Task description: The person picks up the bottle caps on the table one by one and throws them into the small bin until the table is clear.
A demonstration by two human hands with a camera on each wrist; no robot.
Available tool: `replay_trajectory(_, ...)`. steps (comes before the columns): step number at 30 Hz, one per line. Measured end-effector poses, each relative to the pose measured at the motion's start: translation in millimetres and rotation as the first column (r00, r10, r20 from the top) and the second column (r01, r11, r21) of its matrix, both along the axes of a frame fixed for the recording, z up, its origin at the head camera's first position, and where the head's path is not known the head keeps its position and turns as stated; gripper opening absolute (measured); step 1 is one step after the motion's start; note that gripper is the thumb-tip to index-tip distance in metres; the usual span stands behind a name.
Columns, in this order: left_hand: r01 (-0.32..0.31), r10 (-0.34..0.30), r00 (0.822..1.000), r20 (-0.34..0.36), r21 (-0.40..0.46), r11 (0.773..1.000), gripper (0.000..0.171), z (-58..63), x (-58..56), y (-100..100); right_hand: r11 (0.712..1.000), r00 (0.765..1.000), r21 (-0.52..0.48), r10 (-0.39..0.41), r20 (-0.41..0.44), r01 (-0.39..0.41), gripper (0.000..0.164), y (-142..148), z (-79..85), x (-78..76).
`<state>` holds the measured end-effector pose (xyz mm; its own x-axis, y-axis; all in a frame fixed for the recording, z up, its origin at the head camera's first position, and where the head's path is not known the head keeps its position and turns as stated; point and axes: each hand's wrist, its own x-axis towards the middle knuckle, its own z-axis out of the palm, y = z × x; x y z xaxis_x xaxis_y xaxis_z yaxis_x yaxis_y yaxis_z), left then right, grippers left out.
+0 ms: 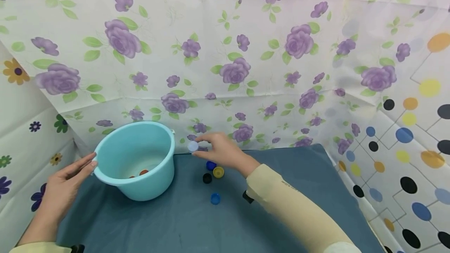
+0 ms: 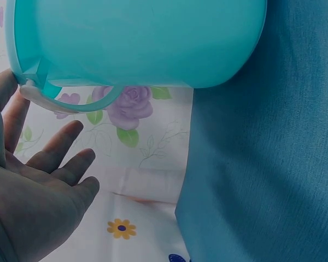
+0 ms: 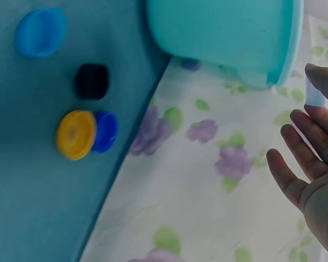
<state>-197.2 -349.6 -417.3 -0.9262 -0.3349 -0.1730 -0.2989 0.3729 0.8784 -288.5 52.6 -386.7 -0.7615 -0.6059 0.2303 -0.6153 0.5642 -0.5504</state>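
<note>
A light blue bucket (image 1: 147, 184) stands upright at the left of the cloth, with a couple of small reddish-orange things (image 1: 143, 172) at its bottom. My left hand (image 1: 65, 188) pinches the bucket's left rim with thumb and forefinger, while the other fingers spread loosely beside the handle (image 2: 101, 102). Between right thumb and forefinger, my right hand (image 1: 225, 150) holds a whitish bottle cap (image 1: 193, 146) in the air, just right of the bucket's rim. Below that hand lie a dark blue cap (image 1: 211, 165), a yellow cap (image 1: 218, 172), a black cap (image 1: 207, 178) and a lighter blue cap (image 1: 215, 198).
A blue-grey cloth (image 1: 168, 225) covers the table. Behind it hangs a white sheet with purple flowers (image 1: 235, 71), and patterned sheets close off both sides. Partly behind the right sleeve (image 1: 291, 198) shows a small black object (image 1: 247, 197).
</note>
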Motion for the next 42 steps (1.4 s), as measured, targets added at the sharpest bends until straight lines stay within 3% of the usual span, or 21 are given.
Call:
replay_trajectory(9, 0.000, 0.000, 1.000, 0.012, -0.007, 1.000, 0.067, 1.5, 0.0, 0.9, 0.998, 0.997, -0.006, 0.058, -0.050, -0.058, 0.037, -33.9, 21.1, -1.2)
replay_trajectory(14, 0.000, 0.000, 1.000, 0.018, -0.016, 1.000, 0.068, 2.9, 1.1, -0.1, 0.999, 0.999, 0.006, 0.039, -0.015, -0.038, 0.042, -54.0, 25.7, 0.0)
replay_trajectory(27, 0.027, -0.027, 1.000, 0.000, -0.033, 0.999, 0.067, 1.5, -1.3, -3.3, 0.998, 0.998, 0.006, 0.055, -0.010, -0.055, 0.045, -108.7, 25.6, 3.8)
replay_trajectory(42, 0.021, -0.022, 0.999, -0.026, -0.040, 0.999, 0.064, 0.2, 0.1, -3.6, 0.997, 0.996, 0.017, 0.073, 0.050, -0.074, 0.041, -136.1, 3.4, 4.2)
